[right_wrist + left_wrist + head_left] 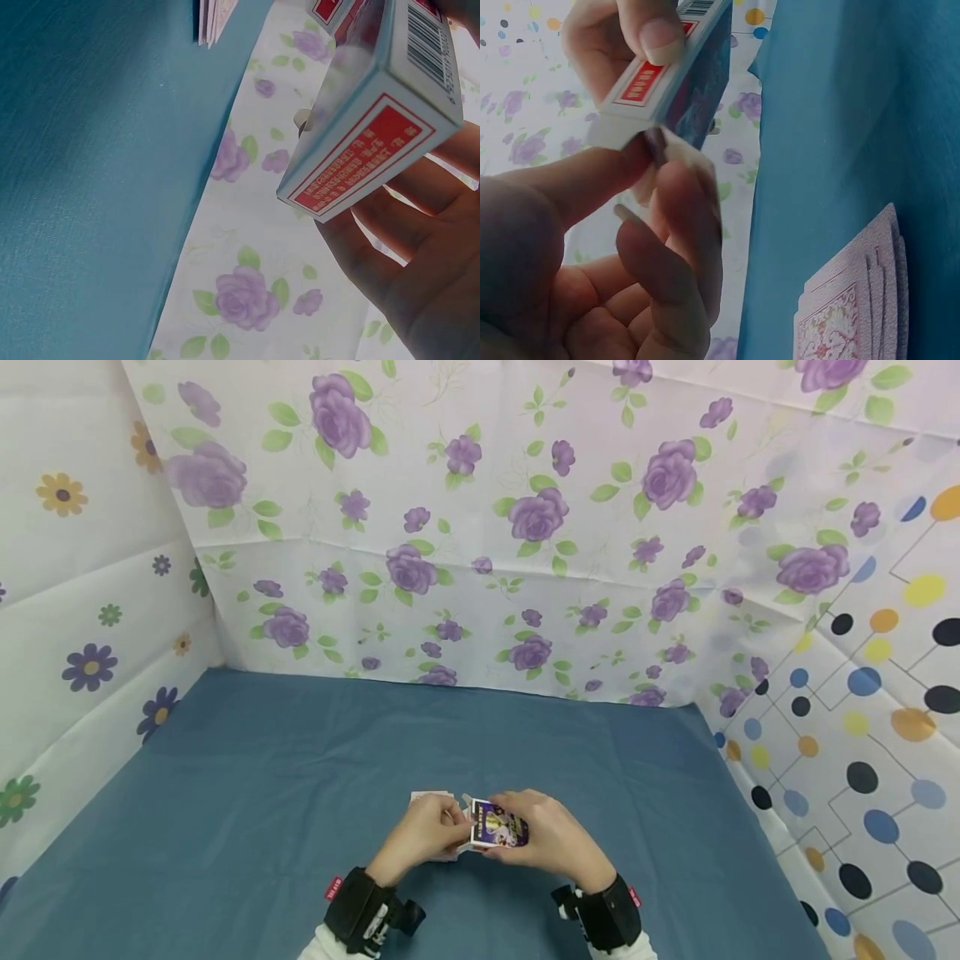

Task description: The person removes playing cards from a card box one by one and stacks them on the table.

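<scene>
My right hand (555, 835) grips a playing-card box (498, 827) by its sides, thumb on one side and fingers on the other. The box has a purple printed face, white edges and red label panels, with a barcode near one end in the right wrist view. At the box's end, my left hand (427, 832) pinches the lifted flap (694, 161) between thumb and fingers. The inside of the box is hidden. Below and beside the left hand, a stack of cards (832, 322) with red-patterned backs lies on the table, its edges slightly uneven.
A blue cloth (300, 760) covers the table. Behind it hangs a white sheet with purple roses (540, 514). Flowered cloth (90, 668) closes the left side, and dotted cloth (881, 777) the right. Both wrists carry black strapped cameras (611, 914).
</scene>
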A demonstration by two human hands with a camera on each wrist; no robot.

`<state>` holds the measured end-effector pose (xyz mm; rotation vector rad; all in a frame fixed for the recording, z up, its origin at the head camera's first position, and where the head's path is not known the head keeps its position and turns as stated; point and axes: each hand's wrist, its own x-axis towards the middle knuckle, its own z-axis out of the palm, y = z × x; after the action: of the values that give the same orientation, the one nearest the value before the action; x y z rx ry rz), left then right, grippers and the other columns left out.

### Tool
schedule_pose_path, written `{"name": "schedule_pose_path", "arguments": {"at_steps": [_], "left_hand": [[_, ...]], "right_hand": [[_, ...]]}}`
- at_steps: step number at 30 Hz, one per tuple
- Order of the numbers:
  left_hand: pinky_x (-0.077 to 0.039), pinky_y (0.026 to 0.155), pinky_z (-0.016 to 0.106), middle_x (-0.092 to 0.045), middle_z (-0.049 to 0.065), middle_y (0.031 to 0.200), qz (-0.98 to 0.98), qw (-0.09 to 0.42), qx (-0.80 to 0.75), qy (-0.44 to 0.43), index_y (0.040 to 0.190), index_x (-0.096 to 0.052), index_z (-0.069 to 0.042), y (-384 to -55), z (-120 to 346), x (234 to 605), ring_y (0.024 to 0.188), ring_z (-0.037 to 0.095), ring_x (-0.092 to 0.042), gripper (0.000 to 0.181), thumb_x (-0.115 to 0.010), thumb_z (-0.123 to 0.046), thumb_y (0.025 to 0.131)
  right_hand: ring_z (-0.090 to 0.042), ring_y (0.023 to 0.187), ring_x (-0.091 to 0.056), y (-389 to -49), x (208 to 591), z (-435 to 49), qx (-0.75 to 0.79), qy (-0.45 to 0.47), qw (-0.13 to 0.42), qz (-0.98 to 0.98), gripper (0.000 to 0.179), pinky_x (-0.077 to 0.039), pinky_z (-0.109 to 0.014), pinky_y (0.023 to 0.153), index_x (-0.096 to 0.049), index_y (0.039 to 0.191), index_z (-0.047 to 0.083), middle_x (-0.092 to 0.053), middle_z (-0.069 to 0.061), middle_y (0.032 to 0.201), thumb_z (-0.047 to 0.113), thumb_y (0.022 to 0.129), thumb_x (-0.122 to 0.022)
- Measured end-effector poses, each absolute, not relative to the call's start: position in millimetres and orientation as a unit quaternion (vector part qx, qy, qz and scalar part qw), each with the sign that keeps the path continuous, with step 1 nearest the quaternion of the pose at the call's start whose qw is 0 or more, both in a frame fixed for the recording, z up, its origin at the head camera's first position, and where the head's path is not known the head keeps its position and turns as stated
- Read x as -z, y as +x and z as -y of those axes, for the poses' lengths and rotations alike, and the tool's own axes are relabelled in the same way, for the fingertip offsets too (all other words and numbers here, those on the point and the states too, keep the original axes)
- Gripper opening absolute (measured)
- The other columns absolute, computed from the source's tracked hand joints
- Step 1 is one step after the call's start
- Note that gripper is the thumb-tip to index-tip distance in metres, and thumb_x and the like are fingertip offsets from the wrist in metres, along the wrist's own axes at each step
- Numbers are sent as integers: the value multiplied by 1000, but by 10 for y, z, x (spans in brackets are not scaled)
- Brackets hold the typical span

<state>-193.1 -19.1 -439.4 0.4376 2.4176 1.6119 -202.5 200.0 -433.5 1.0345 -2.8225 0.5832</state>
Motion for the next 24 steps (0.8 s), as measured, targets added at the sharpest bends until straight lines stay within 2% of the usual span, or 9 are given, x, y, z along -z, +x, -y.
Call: {"name": "schedule_pose_path", "arguments": {"at_steps": [6,12,24], "left_hand": [[-38,44,23,-57,1,53,-809,110,-559,141,71,-64,-2,-1946,176,4434,45,12,-50,15,-66,-7,85],[-35,45,22,-56,-2,52,-794,144,-575,133,70,-64,-1,-1974,195,4451,45,10,-47,21,-65,-11,88],[-46,56,31,-62,1,58,-770,187,-593,143,83,-70,3,-2050,315,4420,54,13,-56,23,-66,-18,92]], "right_hand": [[-11,97,-63,-2009,4320,-1995,-189,343,44,919,59,-52,-29,78,-63,127,16,-68,-2,117,53,82,-71],[-12,97,-64,-2000,4325,-1997,-192,342,46,919,59,-52,-30,79,-63,127,16,-68,-2,117,52,82,-72],[-13,98,-64,-2013,4347,-2007,-187,344,54,919,60,-53,-30,79,-63,127,15,-68,-3,118,54,82,-71]]}}
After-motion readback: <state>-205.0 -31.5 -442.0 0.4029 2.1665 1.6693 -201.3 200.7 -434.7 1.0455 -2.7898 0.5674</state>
